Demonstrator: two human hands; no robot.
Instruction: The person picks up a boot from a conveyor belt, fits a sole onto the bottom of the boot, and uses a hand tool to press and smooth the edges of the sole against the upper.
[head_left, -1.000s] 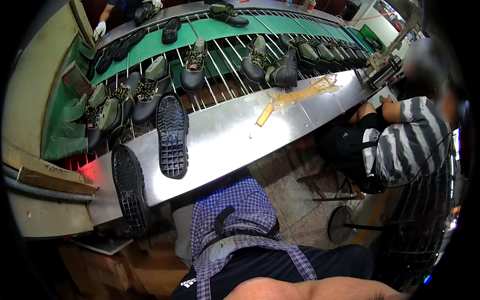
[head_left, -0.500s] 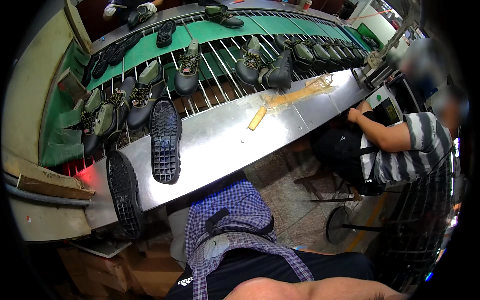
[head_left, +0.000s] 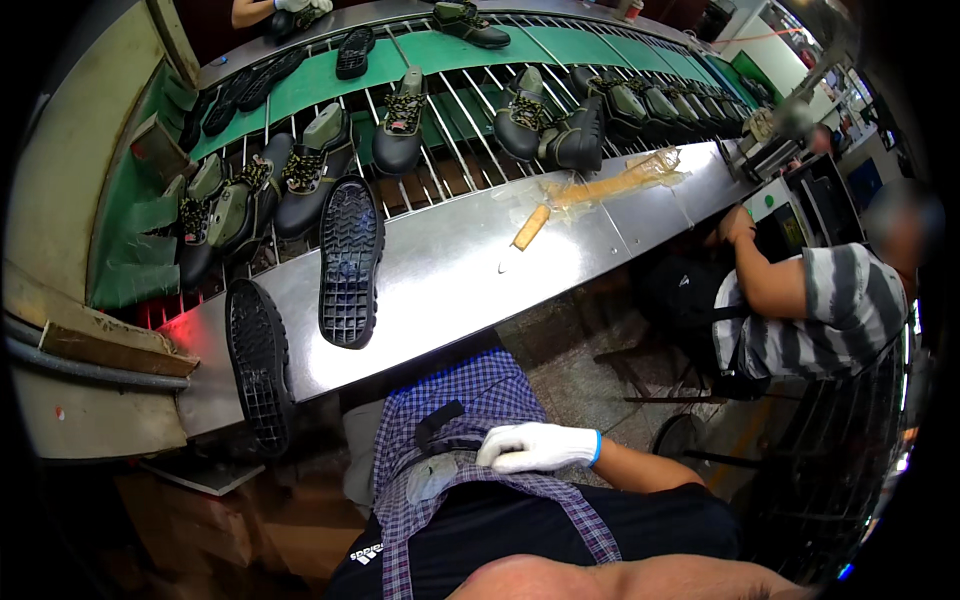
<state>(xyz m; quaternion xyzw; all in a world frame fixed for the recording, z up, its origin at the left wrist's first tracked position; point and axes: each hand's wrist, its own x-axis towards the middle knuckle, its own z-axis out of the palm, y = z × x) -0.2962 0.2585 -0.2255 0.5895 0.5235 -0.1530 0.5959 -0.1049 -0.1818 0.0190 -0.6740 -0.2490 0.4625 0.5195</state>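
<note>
My right hand (head_left: 538,447), in a white glove with a blue cuff, lies against the front of the purple checked apron (head_left: 455,395). Its fingers curl inward and are pressed together; what they hold, if anything, is hidden. No part of my left hand shows. On the metal ledge before me, two black shoe soles lie tread up: one sole (head_left: 351,265) close to the rack, the other sole (head_left: 257,365) at the left, jutting past the near edge. Behind them a black shoe (head_left: 308,185) with patterned laces rests on the rods, beside several similar shoes.
A taped cardboard strip (head_left: 615,185) and a small tan piece (head_left: 531,228) lie on the metal ledge (head_left: 455,275). Past the rods runs a green belt (head_left: 440,60) bearing soles and shoes. Another person (head_left: 810,310) sits at the right; a co-worker's gloved hands (head_left: 300,15) are across the line.
My gloved right hand has come into view from the right, at the apron. The view has shifted slightly. Across the line, the co-worker's hands have moved closer together. Both soles lie as before.
</note>
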